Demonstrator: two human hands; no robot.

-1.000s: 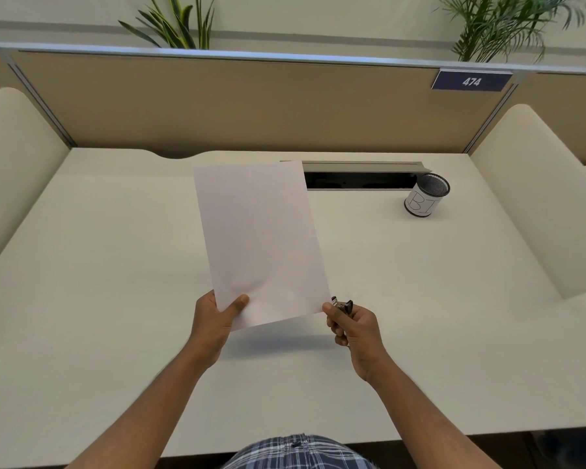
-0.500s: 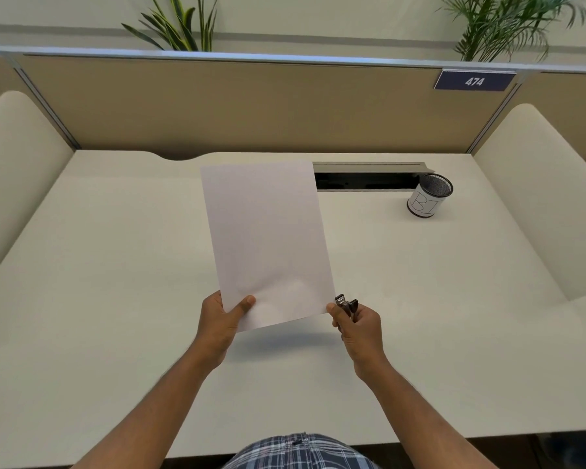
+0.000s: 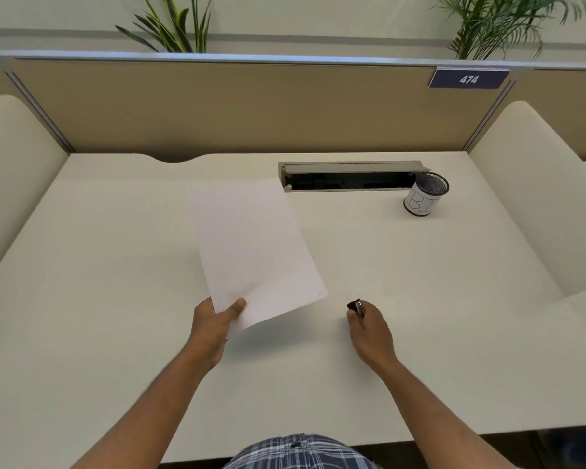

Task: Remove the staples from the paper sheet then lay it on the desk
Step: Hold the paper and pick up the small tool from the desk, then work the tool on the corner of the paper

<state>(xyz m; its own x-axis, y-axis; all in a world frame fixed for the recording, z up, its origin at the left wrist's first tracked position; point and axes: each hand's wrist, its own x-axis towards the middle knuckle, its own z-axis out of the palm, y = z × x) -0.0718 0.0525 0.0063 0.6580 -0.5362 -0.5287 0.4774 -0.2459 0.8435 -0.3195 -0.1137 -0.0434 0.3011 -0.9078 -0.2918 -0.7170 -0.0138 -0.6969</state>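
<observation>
My left hand (image 3: 214,321) pinches the near left corner of the thin, smooth white paper sheet (image 3: 251,252), lifted over the matte cream desk (image 3: 99,265) inside a beige cubicle; my right hand (image 3: 369,330), now apart from the sheet, is curled round a small dark staple remover (image 3: 355,305)
</observation>
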